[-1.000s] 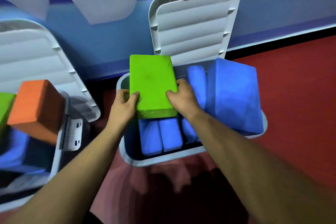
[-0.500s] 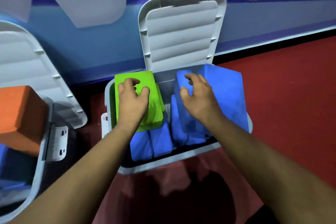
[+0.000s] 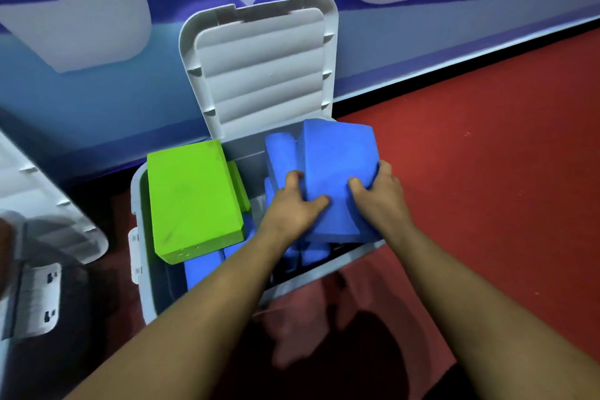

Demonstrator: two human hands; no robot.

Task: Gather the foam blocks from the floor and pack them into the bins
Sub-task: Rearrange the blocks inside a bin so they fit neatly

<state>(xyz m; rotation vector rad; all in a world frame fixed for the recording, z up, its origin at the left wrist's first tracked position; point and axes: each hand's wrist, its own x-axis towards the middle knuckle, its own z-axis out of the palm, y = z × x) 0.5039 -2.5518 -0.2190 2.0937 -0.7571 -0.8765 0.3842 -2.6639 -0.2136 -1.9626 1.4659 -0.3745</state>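
Left hand (image 3: 293, 208): gripped the near-left edge of the large blue block (image 3: 337, 172); thumb lay across its top face, fingers curled round the left side into the gap beside it.
Right hand (image 3: 378, 195): clamped the same block's right edge; thumb on the top face, fingers wrapped over the far-right side.
Large blue block: sat between the two hands, at the right end of the grey bin (image 3: 152, 295), resting on other blocks and rising above the rim. Tilted, near end lower. Long axis ran away from the fingertips toward the wall (image 3: 97, 114).
Upright blue block (image 3: 281, 156): stood just left of the left-hand fingers, touching the large block's left face. It crowded that side.
Lower blue blocks (image 3: 207, 266): packed on end under and below both hands, filling the bin floor.
Green block (image 3: 191, 201): well left of the left hand, lying flat on top of the blue ones at the bin's left end, long axis front to back, free of both hands.
Lid (image 3: 263, 68): stood open beyond the fingertips, leaning on the wall.
Second bin (image 3: 35, 299): far left of both hands, blurred, lid also open.
Floor (image 3: 487, 156): red, right of the right hand.
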